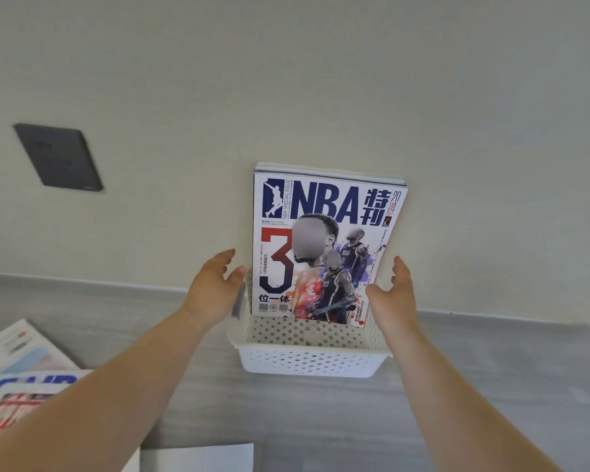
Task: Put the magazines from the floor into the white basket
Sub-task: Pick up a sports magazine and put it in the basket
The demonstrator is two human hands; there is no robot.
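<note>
A white perforated basket (307, 361) stands on the grey floor against the wall. An NBA magazine (321, 240) stands upright in it at the back, leaning on the wall, with more magazines behind it. My left hand (215, 291) is open beside the magazine's left edge, thumb near the basket's left rim. My right hand (394, 294) is open beside the magazine's right edge, fingers spread. Neither hand grips anything. Several other magazines (17, 379) lie on the floor at the lower left.
A dark wall plate (58, 158) is mounted on the cream wall to the left. A grey skirting strip runs along the wall's base. A white sheet or magazine (198, 458) lies on the floor at the bottom edge.
</note>
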